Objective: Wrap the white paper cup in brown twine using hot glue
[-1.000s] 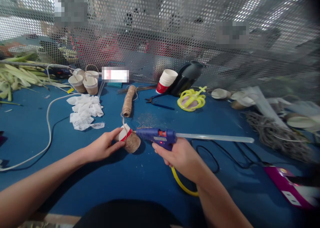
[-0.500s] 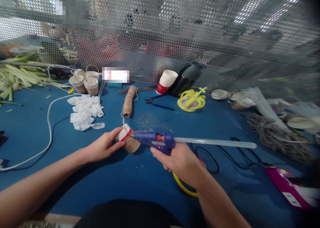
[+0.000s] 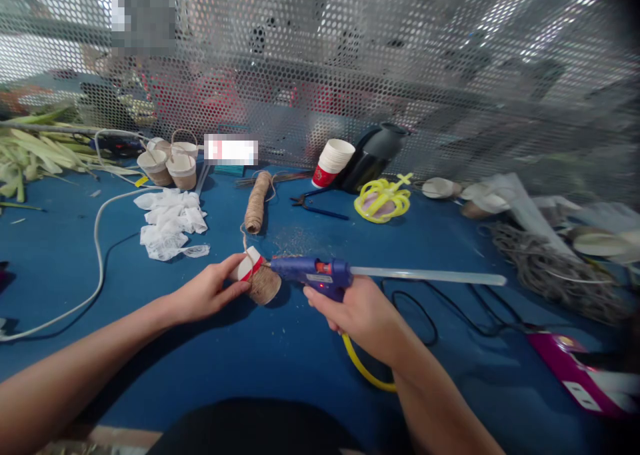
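Note:
My left hand [image 3: 215, 285] grips the white and red end of a paper cup [image 3: 265, 284] whose other part is wrapped in brown twine. In my right hand [image 3: 357, 308] is a blue glue gun [image 3: 315, 272], its nozzle pointing left at the cup, by the border of red and twine. A long clear glue stick [image 3: 430, 275] sticks out of the gun's back. From the cup, a strand of twine runs up to a twine roll [image 3: 257, 205] lying on the blue table [image 3: 280, 368].
Twine-covered cups [image 3: 182, 172] and white lace [image 3: 173, 222] lie left. Behind are pliers [image 3: 325, 212], stacked cups [image 3: 334, 162], a black flask [image 3: 377, 155] and a yellow crown-shaped object [image 3: 383, 200]. Grey cord [image 3: 555, 268] and a magenta power strip [image 3: 570, 368] lie right.
The glue gun in my right hand has shifted slightly up and right, with its stick now tilted a little higher. My left hand and the cup have barely moved.

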A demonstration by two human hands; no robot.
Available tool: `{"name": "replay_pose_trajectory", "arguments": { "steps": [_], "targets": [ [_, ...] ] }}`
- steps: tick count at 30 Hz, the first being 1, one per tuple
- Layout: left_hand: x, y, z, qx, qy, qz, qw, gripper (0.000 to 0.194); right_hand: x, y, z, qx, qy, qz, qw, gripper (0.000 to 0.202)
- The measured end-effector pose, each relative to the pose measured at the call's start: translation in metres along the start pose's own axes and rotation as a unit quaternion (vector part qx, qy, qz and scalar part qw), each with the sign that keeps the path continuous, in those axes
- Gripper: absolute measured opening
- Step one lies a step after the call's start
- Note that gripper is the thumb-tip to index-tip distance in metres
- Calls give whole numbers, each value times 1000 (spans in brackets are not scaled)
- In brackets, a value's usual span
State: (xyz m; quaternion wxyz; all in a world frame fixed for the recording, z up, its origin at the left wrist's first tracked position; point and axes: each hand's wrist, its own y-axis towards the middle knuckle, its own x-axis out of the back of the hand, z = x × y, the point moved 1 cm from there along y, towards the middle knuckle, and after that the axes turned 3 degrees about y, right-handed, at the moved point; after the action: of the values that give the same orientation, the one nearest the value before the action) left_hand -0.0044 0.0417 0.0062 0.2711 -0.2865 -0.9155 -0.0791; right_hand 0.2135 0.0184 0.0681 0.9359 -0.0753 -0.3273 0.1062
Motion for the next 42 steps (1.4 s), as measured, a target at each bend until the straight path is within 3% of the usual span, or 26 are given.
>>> {"name": "replay_pose_trajectory", "arguments": {
  "steps": [11, 16, 19, 23, 29, 35, 38, 41, 42],
  "targets": [
    [-1, 1, 0, -11, 24, 0, 1000, 33, -1, 11, -10, -49, 1, 10, 999, 22],
    [0, 0, -1, -10, 20, 1, 1000, 32, 5, 20, -17, -25, 90, 5, 996, 21],
    [0, 0, -2, -13, 27, 0, 1000, 30, 14, 35, -30, -1, 158, -46, 986, 27],
    [-1, 0, -3, -19, 43, -10, 999, 29, 26, 63, -48, -49, 56, -136, 988, 23],
    [-2, -1, -4, -27, 58, -13, 998, 26, 26, 97, -64, -75, -30, -166, 983, 28],
    [-2, -1, -7, -40, 76, -15, 996, 21, 24, 92, -44, 2, -111, -199, 974, 19],
    [-2, 0, -7, -39, 79, -15, 996, 22, 11, 79, -16, 74, -119, -152, 978, 15],
    [-3, 0, -4, -36, 88, -17, 995, 22, -15, 70, 15, 219, -52, 51, 973, 19],
    [-4, 0, -3, -35, 93, -17, 995, 23, -24, 69, 22, 239, -31, 87, 966, 21]
  ]
}}
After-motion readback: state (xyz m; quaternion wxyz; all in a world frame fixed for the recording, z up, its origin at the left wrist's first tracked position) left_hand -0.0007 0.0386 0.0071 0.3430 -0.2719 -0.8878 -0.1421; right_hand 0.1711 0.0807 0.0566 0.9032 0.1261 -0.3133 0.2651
